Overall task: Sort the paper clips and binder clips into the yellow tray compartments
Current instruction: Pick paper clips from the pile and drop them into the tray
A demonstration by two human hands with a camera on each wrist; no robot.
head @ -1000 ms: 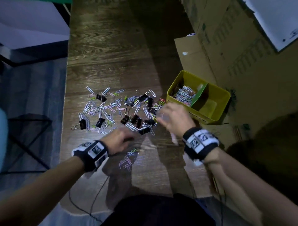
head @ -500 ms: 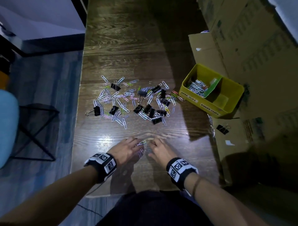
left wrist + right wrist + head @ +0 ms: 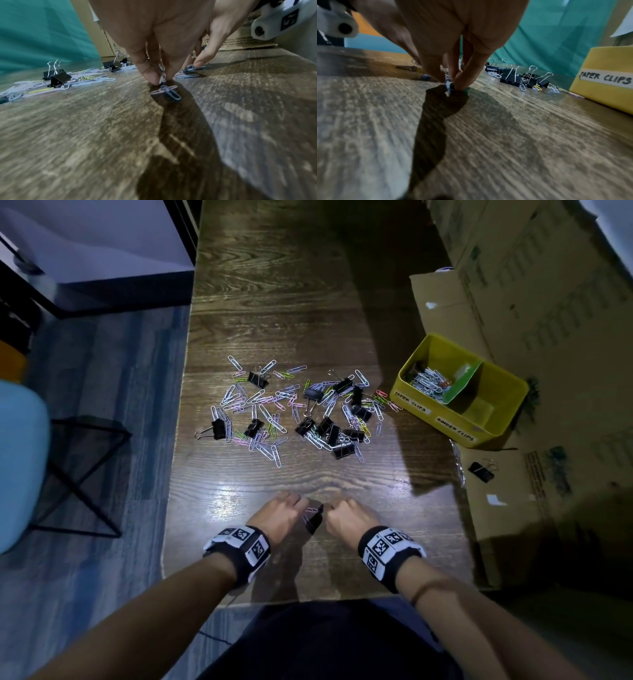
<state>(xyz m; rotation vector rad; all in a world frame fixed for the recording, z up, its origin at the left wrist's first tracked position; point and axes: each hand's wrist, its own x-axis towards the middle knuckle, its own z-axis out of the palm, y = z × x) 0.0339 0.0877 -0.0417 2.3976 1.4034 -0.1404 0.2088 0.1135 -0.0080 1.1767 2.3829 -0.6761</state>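
Dark wood-grain worktop [image 3: 308,302], with both hands down near its front edge, side by side and almost touching. The left hand [image 3: 279,517] has its thumb and fingers pressed together in a grip on a small bunch of paper clips [image 3: 162,75], fingertips right at the surface, and two more light blue clips [image 3: 167,92] lie crossed on the wood just below them. The right hand [image 3: 349,518] is doing much the same: fingertips [image 3: 462,81] pinched around a pale clip [image 3: 447,86] at the worktop (it's blurry, so I can't tell if it's one clip or several).

Further out, in the middle of the worktop, sits the big scattered pile [image 3: 294,412] of white, pink, green and yellow paper clips mixed with black binder clips [image 3: 329,428], some with their wire handles sticking up. The yellow tray [image 3: 428,409] is off to the right of the pile, resting partly on cardboard [image 3: 442,302]. Its left compartment, labelled PAPER CLIPS, holds a heap of clips [image 3: 428,381]; a green divider [image 3: 462,383] separates it from the compartment labelled BINDER CLIPS. One stray binder clip [image 3: 480,471] lies on the cardboard below the tray.
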